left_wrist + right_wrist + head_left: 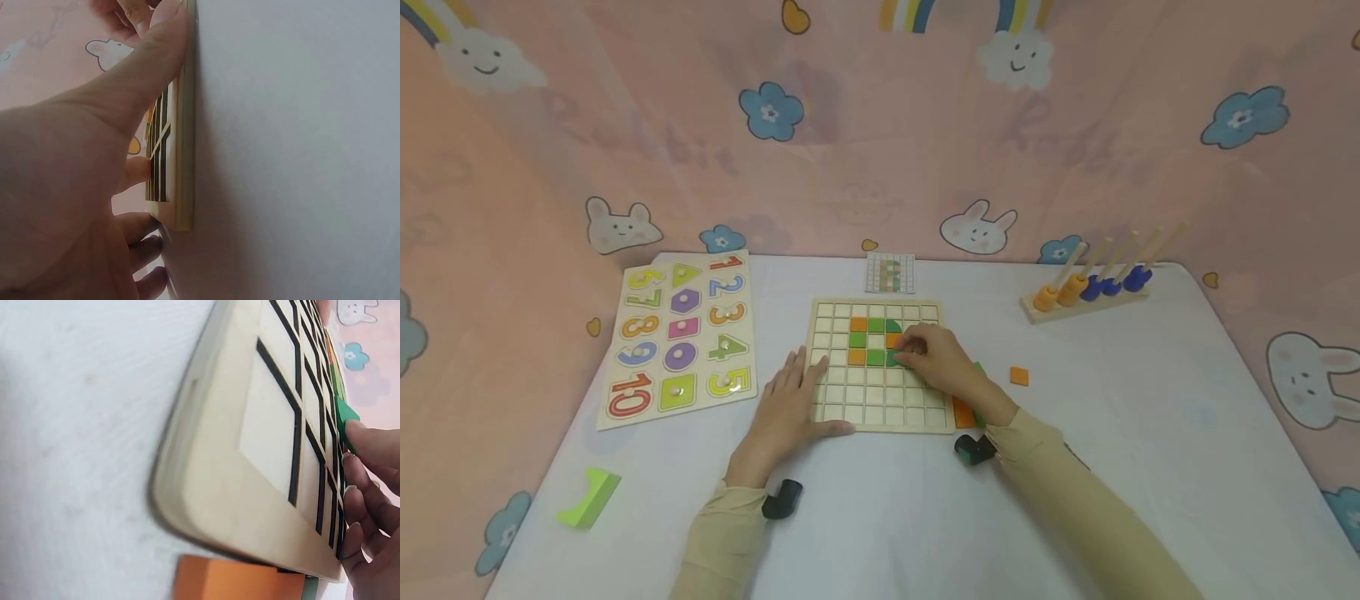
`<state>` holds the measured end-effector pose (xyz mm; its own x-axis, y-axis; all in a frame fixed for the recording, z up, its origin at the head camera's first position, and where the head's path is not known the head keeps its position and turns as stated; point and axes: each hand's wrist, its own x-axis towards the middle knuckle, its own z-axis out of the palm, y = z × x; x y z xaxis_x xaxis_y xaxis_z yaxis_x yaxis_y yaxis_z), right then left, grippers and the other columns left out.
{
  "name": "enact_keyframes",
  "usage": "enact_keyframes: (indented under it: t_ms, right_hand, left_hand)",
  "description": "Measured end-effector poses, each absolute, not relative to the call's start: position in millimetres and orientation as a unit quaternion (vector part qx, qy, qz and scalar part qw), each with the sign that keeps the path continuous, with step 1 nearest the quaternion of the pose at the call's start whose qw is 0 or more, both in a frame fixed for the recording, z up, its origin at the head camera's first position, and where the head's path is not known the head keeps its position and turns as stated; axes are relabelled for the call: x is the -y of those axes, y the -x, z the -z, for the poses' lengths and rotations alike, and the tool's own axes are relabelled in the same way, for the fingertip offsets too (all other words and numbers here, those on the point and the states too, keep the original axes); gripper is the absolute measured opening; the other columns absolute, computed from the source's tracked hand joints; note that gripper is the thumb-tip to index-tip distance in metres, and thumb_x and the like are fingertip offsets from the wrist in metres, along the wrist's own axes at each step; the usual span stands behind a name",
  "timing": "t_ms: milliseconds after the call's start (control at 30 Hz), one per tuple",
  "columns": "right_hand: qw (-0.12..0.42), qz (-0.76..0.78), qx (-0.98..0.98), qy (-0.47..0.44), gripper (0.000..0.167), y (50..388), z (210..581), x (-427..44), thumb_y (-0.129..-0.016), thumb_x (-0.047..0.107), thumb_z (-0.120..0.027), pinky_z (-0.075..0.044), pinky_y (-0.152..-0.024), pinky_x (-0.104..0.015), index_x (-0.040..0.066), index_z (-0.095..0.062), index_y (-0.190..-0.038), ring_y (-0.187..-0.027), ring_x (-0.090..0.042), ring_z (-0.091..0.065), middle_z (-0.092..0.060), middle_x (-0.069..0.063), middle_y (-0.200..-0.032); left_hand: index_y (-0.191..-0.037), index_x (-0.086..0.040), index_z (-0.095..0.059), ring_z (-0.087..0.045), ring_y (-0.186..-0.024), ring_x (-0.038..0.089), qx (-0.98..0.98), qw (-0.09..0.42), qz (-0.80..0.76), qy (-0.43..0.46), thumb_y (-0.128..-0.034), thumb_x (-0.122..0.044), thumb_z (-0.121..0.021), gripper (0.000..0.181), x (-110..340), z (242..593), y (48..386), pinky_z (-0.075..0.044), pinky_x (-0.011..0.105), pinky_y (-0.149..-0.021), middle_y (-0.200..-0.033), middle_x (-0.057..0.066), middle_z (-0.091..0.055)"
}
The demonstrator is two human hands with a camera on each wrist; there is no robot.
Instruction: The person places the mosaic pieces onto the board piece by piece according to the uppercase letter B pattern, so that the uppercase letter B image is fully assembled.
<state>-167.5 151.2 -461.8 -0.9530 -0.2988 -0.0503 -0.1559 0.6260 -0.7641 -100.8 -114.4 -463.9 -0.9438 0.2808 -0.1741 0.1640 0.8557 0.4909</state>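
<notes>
A wooden grid board [880, 407] lies flat on the table, with orange, light green and dark green tiles set in several of its squares. My right hand [934, 360] pinches a dark green tile [345, 420] between thumb and fingers. That tile is tilted at the lower right corner of the coloured pattern. At the board's left side rests my left hand [786, 408], its fingers spread over the edge and its thumb along the front rim. An orange tile [857, 324] marks the pattern's upper left corner. My right hand partly covers the pattern's right side.
A small pattern card [891, 273] lies behind the board. Left is a number puzzle [677, 337]; a bead abacus [1086, 287] stands back right. One orange tile [1018, 376] lies alone, with orange pieces [963, 413] by the board's right edge. A green block [589, 498] sits front left.
</notes>
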Motion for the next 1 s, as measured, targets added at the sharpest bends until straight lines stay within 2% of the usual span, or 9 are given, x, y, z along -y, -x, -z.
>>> enact_keyframes:
  t_ms: [200, 400, 700, 1000]
  right_hand:
    - [0.076, 0.405, -0.903, 0.126, 0.01, 169, 465, -150, -0.097, 0.012, -0.077, -0.046, -0.072, -0.026, 0.006, -0.072, -0.104, -0.082, -0.019, -0.056, -0.068, -0.007, -0.093]
    - [0.072, 0.405, -0.904, 0.114, 0.013, 167, 465, -150, -0.096, 0.012, -0.079, -0.044, -0.071, -0.027, 0.007, -0.07, -0.103, -0.081, -0.02, -0.054, -0.067, -0.008, -0.093]
    - [0.061, 0.413, -0.9, 0.124, 0.018, 159, 463, -164, -0.095, 0.016, -0.081, -0.044, -0.073, -0.028, 0.008, -0.064, -0.095, -0.084, -0.02, -0.053, -0.061, -0.006, -0.09]
    - [0.053, 0.402, -0.904, 0.138, 0.01, 150, 455, -196, -0.098, 0.01, -0.074, -0.045, -0.081, -0.033, 0.003, -0.068, -0.103, -0.092, -0.024, -0.054, -0.063, -0.01, -0.097]
  left_hand:
    - [-0.167, -0.009, -0.032, -0.009, -0.166, 0.043, -0.956, 0.121, -0.24, -0.119, -0.0814, -0.056, -0.087, 0.112, 114, 465, 101, -0.021, 0.064, -0.131, -0.177, 0.024, -0.011]
    - [-0.167, -0.009, -0.032, -0.009, -0.166, 0.043, -0.955, 0.124, -0.241, -0.119, -0.0814, -0.057, -0.087, 0.112, 113, 466, 101, -0.021, 0.064, -0.131, -0.177, 0.024, -0.011]
    - [-0.167, -0.01, -0.032, -0.009, -0.166, 0.043, -0.956, 0.124, -0.239, -0.119, -0.081, -0.057, -0.087, 0.112, 111, 466, 101, -0.021, 0.063, -0.131, -0.177, 0.024, -0.012]
    - [-0.166, -0.009, -0.034, -0.011, -0.165, 0.043, -0.958, 0.113, -0.236, -0.114, -0.0793, -0.054, -0.09, 0.113, 113, 464, 100, -0.022, 0.064, -0.13, -0.176, 0.025, -0.015]
